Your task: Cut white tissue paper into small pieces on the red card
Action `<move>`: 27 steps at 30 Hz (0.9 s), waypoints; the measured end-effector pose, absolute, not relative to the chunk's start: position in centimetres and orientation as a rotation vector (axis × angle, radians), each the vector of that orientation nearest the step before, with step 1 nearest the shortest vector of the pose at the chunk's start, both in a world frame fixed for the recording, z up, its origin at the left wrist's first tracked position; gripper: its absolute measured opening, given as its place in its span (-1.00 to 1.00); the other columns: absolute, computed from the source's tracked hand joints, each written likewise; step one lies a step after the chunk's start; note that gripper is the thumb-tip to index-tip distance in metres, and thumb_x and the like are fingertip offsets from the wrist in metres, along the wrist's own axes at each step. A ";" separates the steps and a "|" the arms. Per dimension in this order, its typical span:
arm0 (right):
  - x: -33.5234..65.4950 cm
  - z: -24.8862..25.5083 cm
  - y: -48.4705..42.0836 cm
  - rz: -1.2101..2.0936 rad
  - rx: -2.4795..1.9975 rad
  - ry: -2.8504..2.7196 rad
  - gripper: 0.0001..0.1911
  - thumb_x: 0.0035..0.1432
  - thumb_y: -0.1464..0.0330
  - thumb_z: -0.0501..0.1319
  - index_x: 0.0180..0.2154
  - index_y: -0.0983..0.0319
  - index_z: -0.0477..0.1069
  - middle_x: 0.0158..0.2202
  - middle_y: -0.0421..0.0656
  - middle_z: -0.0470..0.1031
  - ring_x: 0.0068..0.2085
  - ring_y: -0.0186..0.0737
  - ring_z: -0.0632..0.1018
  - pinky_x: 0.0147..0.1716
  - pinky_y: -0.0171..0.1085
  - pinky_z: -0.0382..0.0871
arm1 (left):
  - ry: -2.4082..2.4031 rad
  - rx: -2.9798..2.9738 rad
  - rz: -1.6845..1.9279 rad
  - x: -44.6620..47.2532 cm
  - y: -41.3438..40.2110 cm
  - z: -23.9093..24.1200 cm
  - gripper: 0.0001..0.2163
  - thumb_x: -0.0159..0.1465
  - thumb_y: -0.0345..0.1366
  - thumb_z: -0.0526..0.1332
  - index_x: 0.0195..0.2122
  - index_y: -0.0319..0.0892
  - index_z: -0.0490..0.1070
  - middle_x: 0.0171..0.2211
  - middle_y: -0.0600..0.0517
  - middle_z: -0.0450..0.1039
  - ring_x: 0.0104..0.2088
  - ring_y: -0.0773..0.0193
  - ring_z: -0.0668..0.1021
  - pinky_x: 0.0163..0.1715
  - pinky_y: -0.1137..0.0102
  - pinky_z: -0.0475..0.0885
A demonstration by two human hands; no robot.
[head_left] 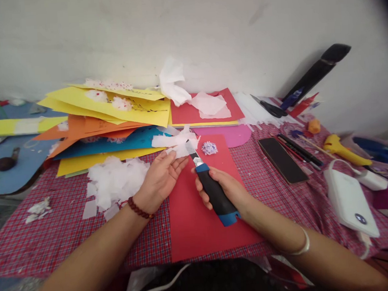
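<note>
My right hand (pixel 228 185) is wrapped round a utility knife (pixel 213 193) with a black and blue handle. Its metal blade points up and away from me, over or against a small piece of white tissue paper (pixel 181 151). Thumb and fingers of my left hand (pixel 163 174) pinch that piece at its near edge. Under both hands lies a red sheet of paper (pixel 200 233). A crinkled white and purple paper puff (pixel 209 148) rests on its far part. More torn tissue (pixel 169 139) lies just beyond my left fingertips.
Left of the sheet is a heap of cut tissue squares (pixel 116 179). Behind it are stacked coloured papers (pixel 138 107). On the right lie a phone (pixel 281 159), pens (pixel 299 150), scissors (pixel 271 108), a yellow-handled tool (pixel 345 150) and a white power bank (pixel 350 201).
</note>
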State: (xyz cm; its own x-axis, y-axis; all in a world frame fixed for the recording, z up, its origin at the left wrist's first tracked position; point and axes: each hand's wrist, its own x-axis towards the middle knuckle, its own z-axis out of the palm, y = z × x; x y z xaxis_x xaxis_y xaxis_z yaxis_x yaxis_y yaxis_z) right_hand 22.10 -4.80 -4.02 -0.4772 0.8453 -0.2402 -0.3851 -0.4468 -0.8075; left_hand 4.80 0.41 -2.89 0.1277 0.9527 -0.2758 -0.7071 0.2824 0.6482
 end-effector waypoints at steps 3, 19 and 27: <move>22.3 -4.0 -4.7 2.002 -0.813 -0.876 -0.61 0.25 0.10 0.15 -0.02 0.21 0.34 -0.33 -0.18 0.46 -0.55 -0.36 0.44 -0.63 -0.34 0.38 | 0.733 0.412 1.189 4.8 0.3 -2.8 -0.89 0.27 -0.52 0.23 -0.34 -0.18 0.43 -0.39 0.06 0.60 -0.35 0.34 0.66 -0.13 0.38 0.56; 23.3 -3.4 -4.9 2.066 -0.845 -0.881 -0.64 0.28 0.13 0.13 -0.04 0.24 0.37 -0.34 -0.17 0.42 -0.54 -0.37 0.42 -0.66 -0.38 0.34 | 0.955 0.650 1.047 1.6 2.6 -1.4 -0.87 0.27 -0.56 0.19 -0.37 -0.23 0.42 -0.42 0.00 0.58 -0.44 0.32 0.65 -0.29 0.41 0.61; 25.4 -2.1 -4.3 1.689 -1.205 -1.605 -0.74 0.32 0.18 0.10 -0.11 0.23 0.35 -0.27 -0.12 0.49 -0.44 -0.29 0.49 -0.48 -0.27 0.43 | 1.045 0.823 1.048 -0.3 3.1 0.4 -0.88 0.26 -0.55 0.18 -0.26 -0.23 0.44 -0.37 0.00 0.60 -0.43 0.39 0.63 -0.33 0.52 0.58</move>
